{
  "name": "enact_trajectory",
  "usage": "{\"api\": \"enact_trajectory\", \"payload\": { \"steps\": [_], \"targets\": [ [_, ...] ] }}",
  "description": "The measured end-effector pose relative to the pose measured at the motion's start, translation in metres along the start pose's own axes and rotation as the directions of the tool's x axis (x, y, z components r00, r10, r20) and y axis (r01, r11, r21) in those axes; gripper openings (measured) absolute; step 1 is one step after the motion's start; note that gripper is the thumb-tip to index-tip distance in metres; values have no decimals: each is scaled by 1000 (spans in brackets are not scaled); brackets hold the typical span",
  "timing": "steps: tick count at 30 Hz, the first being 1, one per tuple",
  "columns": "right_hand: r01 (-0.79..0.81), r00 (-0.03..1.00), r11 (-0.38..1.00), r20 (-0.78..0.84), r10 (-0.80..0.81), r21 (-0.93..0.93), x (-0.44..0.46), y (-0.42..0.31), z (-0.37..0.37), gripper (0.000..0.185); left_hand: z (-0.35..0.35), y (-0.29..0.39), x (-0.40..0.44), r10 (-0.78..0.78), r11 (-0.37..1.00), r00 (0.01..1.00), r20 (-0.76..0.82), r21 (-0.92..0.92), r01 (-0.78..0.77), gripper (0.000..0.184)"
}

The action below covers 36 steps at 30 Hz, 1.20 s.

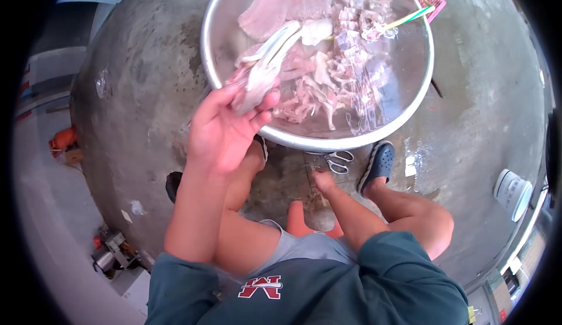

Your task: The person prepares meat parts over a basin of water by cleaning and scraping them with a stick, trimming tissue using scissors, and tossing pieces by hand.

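Left hand raised over the near-left edge of a wide, round, silver metal basin, thumb and fingers curled partway closed around the lower end of a long, glossy, pink-and-white piece of raw meat. Piece slanting up and to the right from the palm, far end above the basin's contents. Inside the basin: broad, flat, pale pink meat slabs at the far left; knobbly, whitish-pink bony chunks to the right; thin, ragged pink scraps toward the near side. Green-and-white stick-like handle across the far-right rim, pink latticed plastic basket just outside. Right hand low, between the knees, fingers curled; hold on anything: cannot tell. Just beside it, below the near rim, scissors with silver-grey loop handles; blades too unclear to place. Dark blue perforated clog on the right foot, near the scissors. Coral-orange stool under the seated wearer. All around, stained, partly wet grey concrete floor. Well apart at far right, white cylindrical bucket.
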State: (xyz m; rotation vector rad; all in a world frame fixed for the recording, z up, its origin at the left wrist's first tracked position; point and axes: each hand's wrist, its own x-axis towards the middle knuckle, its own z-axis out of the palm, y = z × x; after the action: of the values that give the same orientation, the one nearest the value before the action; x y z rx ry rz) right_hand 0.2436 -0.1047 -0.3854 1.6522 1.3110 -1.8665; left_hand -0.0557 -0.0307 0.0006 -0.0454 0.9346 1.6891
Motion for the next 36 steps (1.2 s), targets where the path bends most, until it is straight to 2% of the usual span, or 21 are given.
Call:
{"api": "enact_trajectory", "payload": {
  "steps": [1, 3, 6, 8, 10, 12, 14, 16, 17, 20, 21, 23, 25, 28, 29, 32, 34, 36],
  "targets": [
    [-5, 984, 996, 175, 21, -90, -10, -15, -4, 17, 2, -1, 0, 8, 1000, 1000, 6, 13, -8, 47],
    [37, 865, 958, 490, 112, -285, -49, -78, -24, 23, 6, -3, 0, 31, 999, 999, 12, 41, -31, 48],
    [253, 769, 901, 639, 35, -354, -76, -155, -46, 24, 14, -8, -1, 61, 998, 997, 38, -7, -61, 50],
    [427, 830, 851, 507, -234, -305, -54, -191, -62, 25, 8, -11, 3, 36, 999, 991, 130, -28, -33, 52],
    [528, 848, 708, 251, -466, -470, -40, -239, -91, 28, 4, -13, 7, 36, 994, 985, 171, -108, -18, 45],
    [482, 710, 355, 120, -694, -801, -31, -261, -119, 32, 3, -17, 10, -12, 984, 986, 169, -174, 42, 37],
    [340, 813, 233, 161, -559, -911, -5, -258, -151, 33, 15, -16, 8, -19, 982, 989, 146, -182, 46, 26],
    [157, 812, 150, 41, -583, -976, 0, -255, -170, 33, 19, -22, 12, 44, 996, 988, 151, -79, -33, 34],
    [57, 800, 107, -18, -599, -993, 4, -258, -180, 32, 25, -24, 9, 50, 994, 990, 128, -100, -37, 33],
    [251, 884, 118, 178, -433, -961, 45, -249, -199, 35, 35, -21, 10, 31, 996, 982, 188, -91, -14, 39],
    [369, 769, 149, 211, -603, -917, 6, -266, -190, 37, 35, -23, 10, 45, 993, 980, 195, -118, -22, 41],
    [419, 833, 609, 18, -553, -673, -75, -314, -168, 39, 38, -25, 14, 74, 986, 974, 214, -162, -39, 45],
    [641, 671, 585, -6, -741, -497, -101, -332, -170, 41, 38, -22, 17, 82, 985, 969, 233, -168, -43, 48],
    [776, 563, 572, -119, -818, -266, -162, -349, -173, 36, 36, -21, 23, 91, 978, 967, 239, -206, -41, 51],
    [817, 501, 519, -136, -855, -253, -175, -348, -176, 30, 33, -23, 29, 100, 975, 968, 232, -218, -48, 49],
    [845, 534, 528, -178, -827, 84, -192, -337, -185, 26, 29, -23, 37, 62, 985, 975, 215, -169, -25, 43],
    [776, 621, 566, -176, -764, 277, -207, -335, -189, 26, 24, -20, 43, 12, 996, 981, 194, -90, 6, 38],
    [610, 688, 520, -74, -722, 598, -215, -336, -196, 26, 8, -28, 54, -75, 997, 984, 162, 6, 75, 36]
  ]
}}
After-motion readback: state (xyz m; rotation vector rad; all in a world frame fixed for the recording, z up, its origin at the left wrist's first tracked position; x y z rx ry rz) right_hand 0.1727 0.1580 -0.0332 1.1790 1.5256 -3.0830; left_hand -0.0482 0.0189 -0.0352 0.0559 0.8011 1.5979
